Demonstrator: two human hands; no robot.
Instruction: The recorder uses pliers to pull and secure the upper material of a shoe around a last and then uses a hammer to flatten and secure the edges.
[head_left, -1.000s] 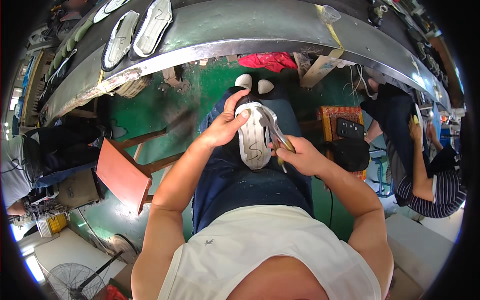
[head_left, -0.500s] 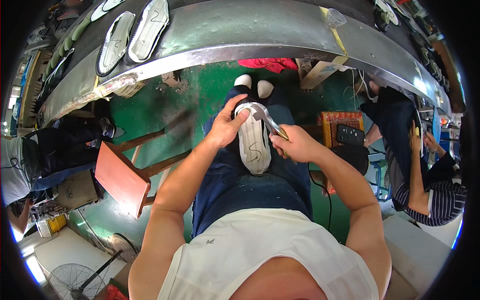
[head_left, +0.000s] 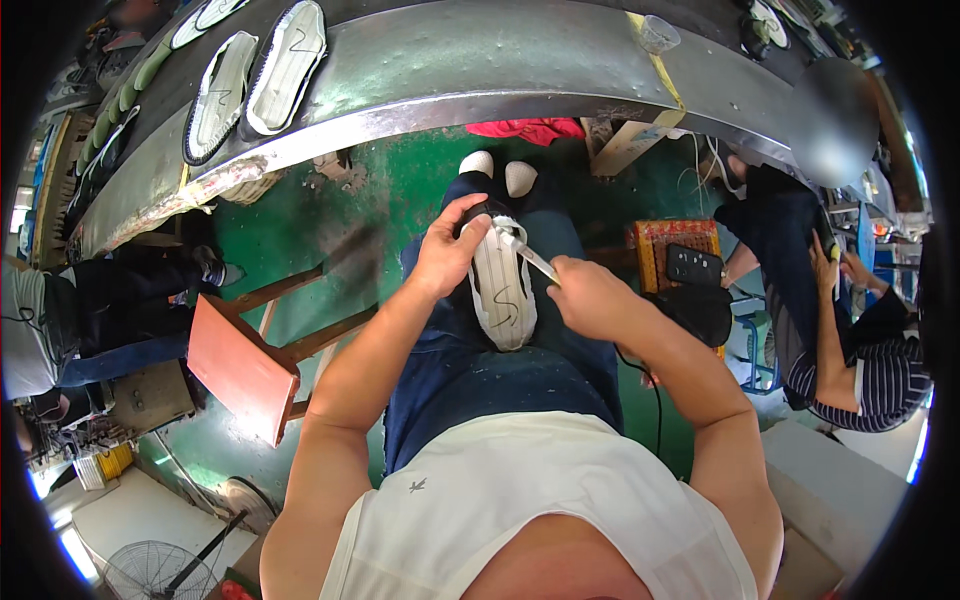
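Note:
On my lap lies an upturned shoe upper on its last [head_left: 502, 300], its pale underside facing up with a dark squiggle on it and its toe pointing away from me. My left hand [head_left: 447, 250] wraps round the toe end from the left, thumb pressed on the rim. From the right, my right hand [head_left: 592, 297] is closed round a pair of metal pliers [head_left: 537, 262]. The tip of the pliers meets the whitish edge near the toe. My fingers partly hide the handles, and the jaws are too small to make out.
A metal bench [head_left: 430, 60] runs across the front, carrying two similar uppers [head_left: 287, 68] at left and a clear cup [head_left: 659, 34]. A reddish stool [head_left: 243, 368] stands left. At right are a phone [head_left: 694, 265] and a co-worker in a striped shirt [head_left: 885, 385].
My right hand has turned over and moved slightly up, so the pliers show narrow instead of their curved head. My left hand keeps its hold on the toe.

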